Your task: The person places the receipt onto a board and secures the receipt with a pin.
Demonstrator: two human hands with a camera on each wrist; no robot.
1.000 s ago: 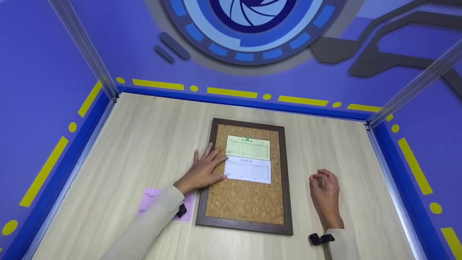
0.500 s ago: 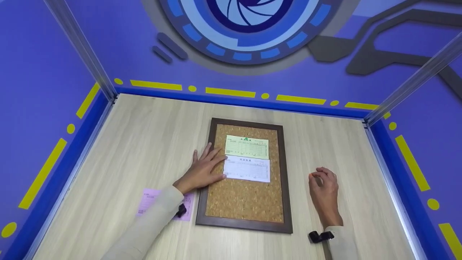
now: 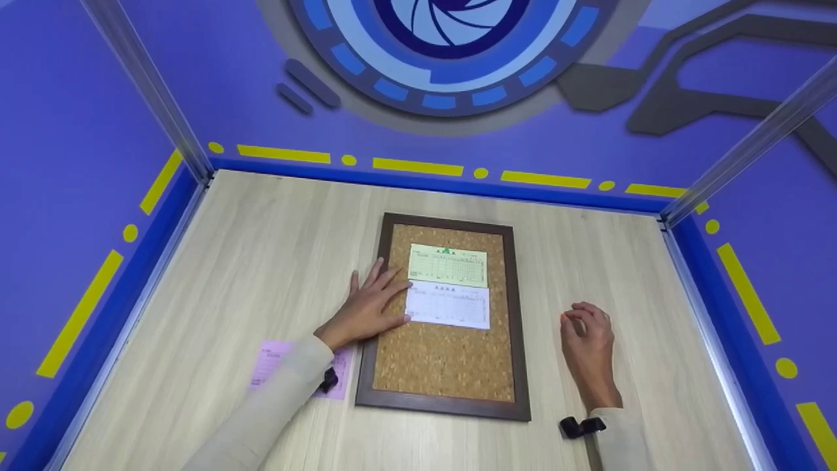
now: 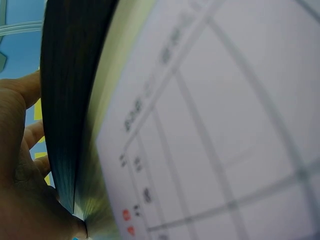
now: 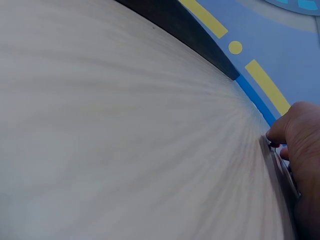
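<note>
A dark-framed corkboard (image 3: 444, 366) lies on the table. On it, a green slip (image 3: 448, 268) with a green push pin (image 3: 446, 250) at its top edge sits just above a white slip (image 3: 448, 306). My left hand (image 3: 367, 311) rests spread over the board's left frame, its fingertips at the white slip's left edge. To the right of the board, my right hand (image 3: 590, 340) pinches a small orange-red push pin (image 5: 274, 145) between thumb and index finger, close over the table. Most of that pin is hidden by the fingers.
Under my left forearm a purple printed slip (image 3: 268, 361) lies on the table (image 3: 274, 248), partly covered; it fills much of the left wrist view. Blue walls (image 3: 418, 147) with yellow markings enclose the table at the back and both sides.
Both hands and the slips hold their places; the head view has only shifted slightly.
</note>
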